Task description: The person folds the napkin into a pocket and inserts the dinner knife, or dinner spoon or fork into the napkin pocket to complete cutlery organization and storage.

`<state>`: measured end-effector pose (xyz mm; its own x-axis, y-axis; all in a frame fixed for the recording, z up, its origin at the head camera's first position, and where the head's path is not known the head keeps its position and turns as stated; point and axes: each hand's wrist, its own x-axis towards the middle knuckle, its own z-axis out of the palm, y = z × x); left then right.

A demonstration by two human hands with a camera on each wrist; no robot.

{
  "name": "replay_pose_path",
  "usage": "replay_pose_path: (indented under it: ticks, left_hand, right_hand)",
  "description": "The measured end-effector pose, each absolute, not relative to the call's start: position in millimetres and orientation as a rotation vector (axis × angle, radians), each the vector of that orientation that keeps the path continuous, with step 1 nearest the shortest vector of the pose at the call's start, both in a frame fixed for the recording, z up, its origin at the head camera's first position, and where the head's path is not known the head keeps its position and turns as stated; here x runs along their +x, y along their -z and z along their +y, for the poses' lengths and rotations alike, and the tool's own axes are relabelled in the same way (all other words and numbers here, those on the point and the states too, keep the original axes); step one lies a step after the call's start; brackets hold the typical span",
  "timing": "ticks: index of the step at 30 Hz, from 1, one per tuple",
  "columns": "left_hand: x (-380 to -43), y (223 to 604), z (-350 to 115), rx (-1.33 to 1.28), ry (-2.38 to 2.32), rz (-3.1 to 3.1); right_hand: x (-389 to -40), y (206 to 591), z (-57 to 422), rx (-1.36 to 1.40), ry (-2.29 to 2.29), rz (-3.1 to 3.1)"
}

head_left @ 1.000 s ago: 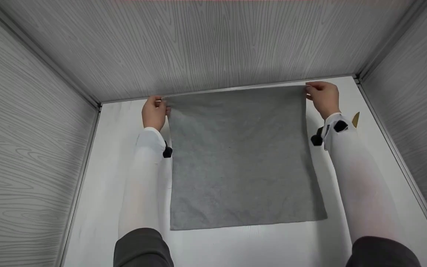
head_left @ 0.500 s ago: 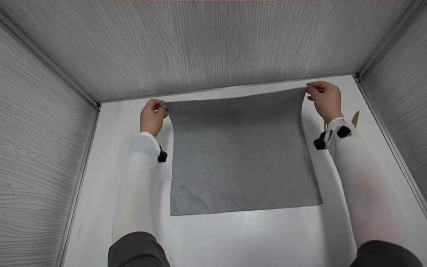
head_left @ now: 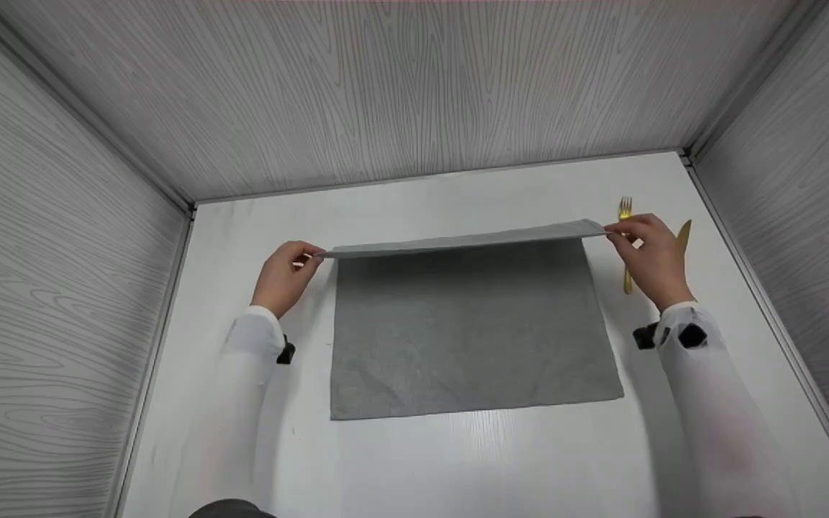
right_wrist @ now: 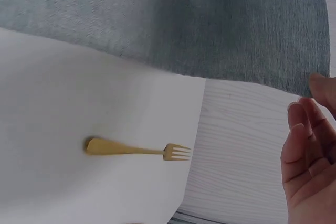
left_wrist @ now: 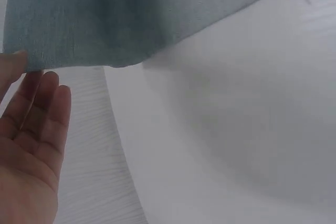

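Note:
A grey cloth (head_left: 472,338) lies on the white table, its near part flat and its far edge lifted and bent back toward the person. My left hand (head_left: 287,277) pinches the far left corner between thumb and fingers. At the far right corner, my right hand (head_left: 650,259) pinches the cloth in the same way. In the left wrist view, the thumb presses the cloth corner (left_wrist: 58,30) while the other fingers extend below it. The right wrist view has the opposite cloth corner (right_wrist: 273,35) held at the thumb and fingertips.
A gold fork (right_wrist: 131,149) lies on the table (head_left: 414,467) right of the cloth, partly behind my right hand in the head view. Beside it is a gold knife (head_left: 684,234), also partly covered. Grey wood-grain panels (head_left: 414,86) border the table at the back and both sides.
Both hands have moved toward the person, bringing the cloth's far edge up and back over its near part. The near edge slid away from the person earlier. The fork has come into sight.

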<state>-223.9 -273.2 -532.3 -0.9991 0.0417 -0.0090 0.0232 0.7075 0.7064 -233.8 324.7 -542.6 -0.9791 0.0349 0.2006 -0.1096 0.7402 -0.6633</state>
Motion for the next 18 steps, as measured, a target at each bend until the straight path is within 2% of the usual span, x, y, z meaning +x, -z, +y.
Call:
replay_pose_path:
  ticks: [6,18]
  left_hand:
    - [-191.0,540.8,-279.1,0.257,-1.034,2.962]
    - [-128.4,563.0,-282.7,0.470,-0.761,3.064]
  right_hand:
    - [-198.5,551.3,335.1,0.152,-0.959,-2.753]
    - [-136.3,564.9,338.7,0.225,-0.844,-2.778]
